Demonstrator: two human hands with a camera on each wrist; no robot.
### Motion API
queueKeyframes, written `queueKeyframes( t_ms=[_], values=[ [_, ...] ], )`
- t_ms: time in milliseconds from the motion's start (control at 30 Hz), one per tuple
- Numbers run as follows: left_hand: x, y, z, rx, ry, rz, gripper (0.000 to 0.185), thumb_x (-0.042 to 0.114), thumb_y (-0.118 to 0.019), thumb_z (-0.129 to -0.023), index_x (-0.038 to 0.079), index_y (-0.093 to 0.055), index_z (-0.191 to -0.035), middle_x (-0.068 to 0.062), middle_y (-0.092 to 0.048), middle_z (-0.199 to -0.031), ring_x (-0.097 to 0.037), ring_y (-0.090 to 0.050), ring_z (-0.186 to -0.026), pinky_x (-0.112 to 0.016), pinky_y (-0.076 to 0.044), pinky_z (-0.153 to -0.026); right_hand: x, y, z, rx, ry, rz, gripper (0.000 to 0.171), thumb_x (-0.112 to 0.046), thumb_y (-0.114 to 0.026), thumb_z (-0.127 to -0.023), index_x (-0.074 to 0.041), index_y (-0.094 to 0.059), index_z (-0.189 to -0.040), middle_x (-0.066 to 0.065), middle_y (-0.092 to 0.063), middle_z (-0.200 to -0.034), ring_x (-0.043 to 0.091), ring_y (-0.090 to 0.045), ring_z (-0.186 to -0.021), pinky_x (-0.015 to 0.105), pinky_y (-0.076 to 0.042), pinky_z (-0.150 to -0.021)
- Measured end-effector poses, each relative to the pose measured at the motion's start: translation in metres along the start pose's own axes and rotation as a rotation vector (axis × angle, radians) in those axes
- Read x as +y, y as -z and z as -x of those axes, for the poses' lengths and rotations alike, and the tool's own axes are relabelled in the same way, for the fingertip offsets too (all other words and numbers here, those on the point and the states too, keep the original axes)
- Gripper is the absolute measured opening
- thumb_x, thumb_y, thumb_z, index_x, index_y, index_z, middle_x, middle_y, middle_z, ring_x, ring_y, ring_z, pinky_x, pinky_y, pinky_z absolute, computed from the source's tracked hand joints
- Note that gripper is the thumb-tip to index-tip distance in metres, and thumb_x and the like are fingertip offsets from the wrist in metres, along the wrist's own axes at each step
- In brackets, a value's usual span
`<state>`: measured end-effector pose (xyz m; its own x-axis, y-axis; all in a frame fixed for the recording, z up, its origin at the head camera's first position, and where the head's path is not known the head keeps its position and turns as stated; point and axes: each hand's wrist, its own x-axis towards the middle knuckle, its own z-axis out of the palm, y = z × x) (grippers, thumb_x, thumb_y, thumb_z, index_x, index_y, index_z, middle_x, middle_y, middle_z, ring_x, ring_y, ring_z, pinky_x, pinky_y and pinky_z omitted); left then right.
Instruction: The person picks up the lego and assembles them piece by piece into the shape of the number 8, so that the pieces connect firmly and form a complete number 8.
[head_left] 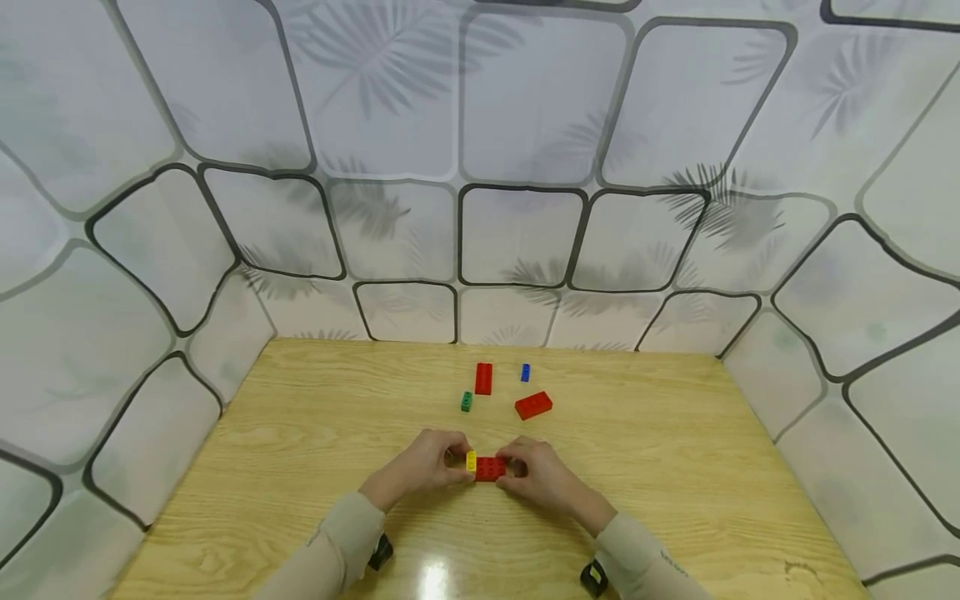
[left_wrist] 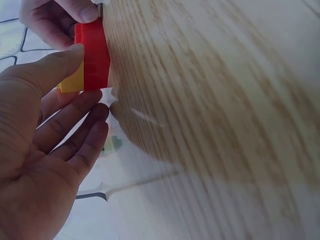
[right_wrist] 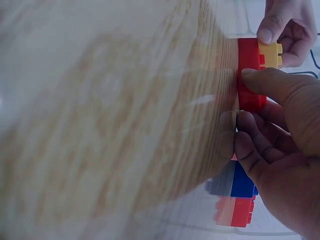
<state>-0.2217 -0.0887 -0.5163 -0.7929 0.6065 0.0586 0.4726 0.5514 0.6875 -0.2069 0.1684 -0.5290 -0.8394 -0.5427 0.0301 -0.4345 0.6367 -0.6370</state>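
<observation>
A red building brick [head_left: 491, 469] lies on the table between both hands, with a small yellow brick [head_left: 471, 462] on top of its left end. My left hand [head_left: 429, 468] pinches the yellow brick and that end of the red one between thumb and fingers. At the opposite end, my right hand [head_left: 543, 477] grips the red brick [right_wrist: 251, 90] with its thumb on the near side. In the left wrist view the yellow brick [left_wrist: 73, 81] sits against the red brick [left_wrist: 96, 62], partly behind the thumb.
Beyond the hands lie a green brick [head_left: 467, 402], a red brick [head_left: 483, 378], a small blue brick [head_left: 525, 372] and another red brick [head_left: 533, 406]. They rest on a wooden table [head_left: 337, 392] bounded by patterned walls [head_left: 525, 242] at the back and sides.
</observation>
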Motion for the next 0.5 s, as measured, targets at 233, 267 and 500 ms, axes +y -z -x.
queueKeyframes(
  t_ms=[233, 267, 500],
  values=[
    [-0.0014, -0.0027, 0.0008, 0.008, -0.015, -0.024, 0.02, 0.022, -0.085, -0.092, 0.012, -0.073, -0.104, 0.003, -0.072, -0.096, -0.01, -0.061, -0.084, -0.024, -0.052, -0.078, 0.0005, -0.0006, 0.0003, -0.006, -0.021, -0.014, 0.033, -0.02, -0.08, -0.095, -0.006, -0.074, -0.123, -0.003, -0.065, -0.102, 0.006, -0.052, -0.081, 0.02, -0.045, -0.069],
    [-0.0019, -0.0034, 0.0011, 0.01, -0.01, -0.013, 0.02, 0.022, -0.085, -0.091, 0.012, -0.073, -0.104, 0.002, -0.072, -0.096, -0.011, -0.061, -0.085, -0.025, -0.052, -0.078, 0.0009, -0.0007, 0.0003, -0.009, -0.025, -0.013, 0.033, -0.021, -0.08, -0.095, -0.006, -0.074, -0.124, -0.003, -0.065, -0.102, 0.006, -0.052, -0.081, 0.02, -0.045, -0.069],
    [-0.0081, -0.0094, 0.0043, 0.034, 0.123, 0.117, 0.027, 0.03, -0.087, -0.089, 0.016, -0.075, -0.11, 0.006, -0.072, -0.103, -0.011, -0.064, -0.094, -0.029, -0.054, -0.086, 0.0019, -0.0014, -0.001, -0.005, -0.029, 0.001, 0.033, -0.021, -0.08, -0.096, -0.008, -0.074, -0.125, -0.006, -0.064, -0.102, 0.005, -0.053, -0.081, 0.021, -0.046, -0.069]
  ],
)
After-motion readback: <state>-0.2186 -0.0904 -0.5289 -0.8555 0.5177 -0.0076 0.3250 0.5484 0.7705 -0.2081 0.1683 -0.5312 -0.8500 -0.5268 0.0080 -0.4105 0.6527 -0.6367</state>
